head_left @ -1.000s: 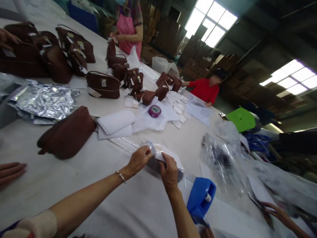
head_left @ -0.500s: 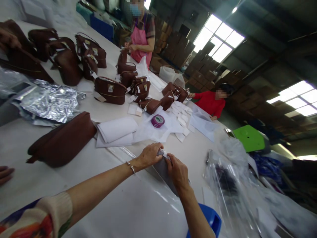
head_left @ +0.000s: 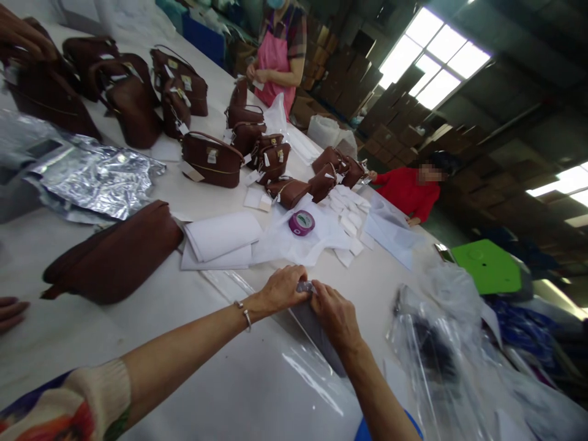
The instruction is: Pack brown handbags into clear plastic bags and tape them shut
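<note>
My left hand (head_left: 283,290), a bracelet on its wrist, is closed with fingertips pinching the shiny end of a long grey piece (head_left: 316,327). My right hand (head_left: 337,315) grips the same end from the other side, thumb and fingers pressed together. The grey piece slopes down under my right wrist, partly hidden, so its kind cannot be made out. Clear plastic sheeting (head_left: 305,380) lies beside and below it. Beyond my hands a roll of purple tape (head_left: 302,223) rests on white wrapping. Folded white sheets (head_left: 223,237) lie to the left of it.
A large brown bag (head_left: 117,252) lies at left, near silver foil (head_left: 98,177). Several brown handbags (head_left: 212,160) stand farther back. Other people work across the table, and others' hands show at the left edge. Clear plastic bags (head_left: 427,349) and a green stool top (head_left: 487,266) are at right.
The view has shifted slightly, so the surroundings sit a little farther right. Both my hands stay together on the grey piece, with only a small change of the fingers.
</note>
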Demonstrator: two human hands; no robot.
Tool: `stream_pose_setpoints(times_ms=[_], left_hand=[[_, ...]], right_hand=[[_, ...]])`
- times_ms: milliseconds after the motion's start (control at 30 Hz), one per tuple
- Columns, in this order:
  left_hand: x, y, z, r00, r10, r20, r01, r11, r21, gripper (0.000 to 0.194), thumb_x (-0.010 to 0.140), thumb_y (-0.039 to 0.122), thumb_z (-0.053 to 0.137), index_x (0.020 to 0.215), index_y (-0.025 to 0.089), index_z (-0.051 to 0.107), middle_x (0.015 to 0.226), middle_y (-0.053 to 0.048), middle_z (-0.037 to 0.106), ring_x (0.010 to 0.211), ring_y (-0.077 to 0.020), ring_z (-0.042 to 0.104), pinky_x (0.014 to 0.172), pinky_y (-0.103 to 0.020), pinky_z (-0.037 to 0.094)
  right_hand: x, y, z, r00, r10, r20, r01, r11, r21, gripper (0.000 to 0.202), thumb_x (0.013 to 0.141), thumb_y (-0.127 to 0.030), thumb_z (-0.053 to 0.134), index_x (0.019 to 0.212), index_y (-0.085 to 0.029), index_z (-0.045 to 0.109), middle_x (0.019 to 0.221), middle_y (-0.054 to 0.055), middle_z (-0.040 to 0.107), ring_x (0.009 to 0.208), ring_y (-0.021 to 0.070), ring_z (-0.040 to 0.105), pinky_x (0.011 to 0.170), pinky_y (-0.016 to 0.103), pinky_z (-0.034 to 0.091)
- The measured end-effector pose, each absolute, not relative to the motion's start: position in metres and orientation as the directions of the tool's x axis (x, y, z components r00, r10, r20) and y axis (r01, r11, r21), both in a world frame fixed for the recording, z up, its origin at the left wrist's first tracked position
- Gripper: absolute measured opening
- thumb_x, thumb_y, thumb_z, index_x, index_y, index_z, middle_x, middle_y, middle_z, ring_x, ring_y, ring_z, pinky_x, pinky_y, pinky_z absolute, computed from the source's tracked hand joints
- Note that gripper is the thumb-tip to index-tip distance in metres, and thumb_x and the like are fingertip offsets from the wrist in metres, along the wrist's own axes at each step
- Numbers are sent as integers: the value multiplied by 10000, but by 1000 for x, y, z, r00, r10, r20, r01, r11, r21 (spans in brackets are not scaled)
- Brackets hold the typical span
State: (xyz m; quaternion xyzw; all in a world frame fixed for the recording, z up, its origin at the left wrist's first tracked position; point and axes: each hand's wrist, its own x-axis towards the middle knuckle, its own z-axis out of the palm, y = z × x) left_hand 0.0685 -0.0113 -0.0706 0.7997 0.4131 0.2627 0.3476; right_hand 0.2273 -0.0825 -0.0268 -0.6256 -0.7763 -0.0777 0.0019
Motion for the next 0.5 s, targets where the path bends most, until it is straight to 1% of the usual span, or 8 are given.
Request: stream_pose_setpoints(times_ms=[100, 167, 267, 333, 400, 500], left_hand=[[75, -3, -65, 524, 844, 120, 500, -418, 759, 175, 792, 308, 677, 893, 205, 578, 915, -30, 689, 891, -224, 636, 785, -314, 479], [81, 3, -60, 532, 840, 112, 517, -426, 742, 176, 788, 322, 678, 886, 201, 594, 902, -40, 701, 875, -235, 648, 769, -321, 485], [89, 10, -54, 548, 830, 108, 545, -452, 706, 149, 809, 319, 644, 884, 192, 619, 875, -61, 717, 842, -251, 670, 750, -338, 495], [93, 12, -52, 560, 821, 109, 561, -473, 679, 151, 833, 323, 614, 894, 186, 637, 856, -72, 722, 835, -263, 682, 759, -356, 502], [94, 13, -52, 585, 802, 121, 561, -508, 654, 183, 836, 342, 619, 934, 191, 657, 868, -71, 726, 863, -271, 688, 791, -372, 509], [90, 11, -54, 644, 745, 172, 523, -594, 611, 218, 819, 337, 661, 995, 207, 667, 970, -61, 720, 952, -264, 675, 856, -369, 506]], right_hand=[[227, -75, -21, -161, 987, -1, 970, 158, 186, 249, 963, -184, 507, 1191, -217, 598, 1031, 65, 727, 817, 171, 693, 577, 223, 425], [229, -69, -17, -141, 988, -68, 965, 152, 213, 235, 970, -183, 497, 1183, -216, 593, 975, 64, 723, 811, 182, 692, 568, 234, 408], [233, -60, -9, -144, 979, -141, 962, 172, 214, 206, 971, -151, 478, 1119, -210, 608, 909, 65, 715, 809, 195, 688, 583, 251, 400], [235, -56, -2, -144, 976, -161, 963, 176, 206, 212, 966, -148, 474, 1117, -211, 608, 882, 58, 718, 789, 199, 692, 582, 259, 402], [237, -55, 6, -134, 975, -176, 972, 164, 170, 237, 960, -172, 485, 1160, -230, 598, 925, 46, 731, 791, 195, 702, 601, 261, 421], [240, -57, 15, -100, 972, -212, 993, 112, 44, 344, 905, -157, 527, 1232, -252, 573, 1099, 49, 720, 916, 196, 708, 724, 267, 466]])
